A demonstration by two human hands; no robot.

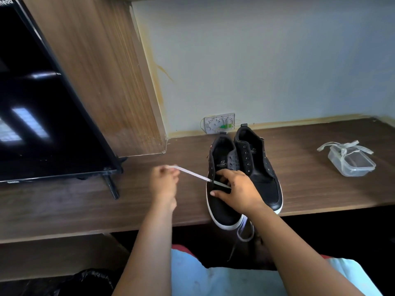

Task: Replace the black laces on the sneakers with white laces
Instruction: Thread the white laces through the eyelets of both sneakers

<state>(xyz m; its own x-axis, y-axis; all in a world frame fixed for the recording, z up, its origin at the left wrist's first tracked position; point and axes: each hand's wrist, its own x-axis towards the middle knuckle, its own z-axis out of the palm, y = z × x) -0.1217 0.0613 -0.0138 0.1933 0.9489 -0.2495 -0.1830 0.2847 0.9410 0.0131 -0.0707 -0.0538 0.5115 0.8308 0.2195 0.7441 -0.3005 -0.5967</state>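
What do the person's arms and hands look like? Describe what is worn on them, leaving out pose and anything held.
Both arms are bare along all of their visible length: no sleeves reach the forearms. The left hand and the right hand wear no gloves, and no watch, bracelet or ring shows on either. There are no markings or bandages visible. Whether sleeves begin higher up cannot be told, as the upper arms are out of view.

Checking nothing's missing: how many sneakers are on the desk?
2: the left sneaker under the right hand; the right sneaker touching beside it. None seem hidden.
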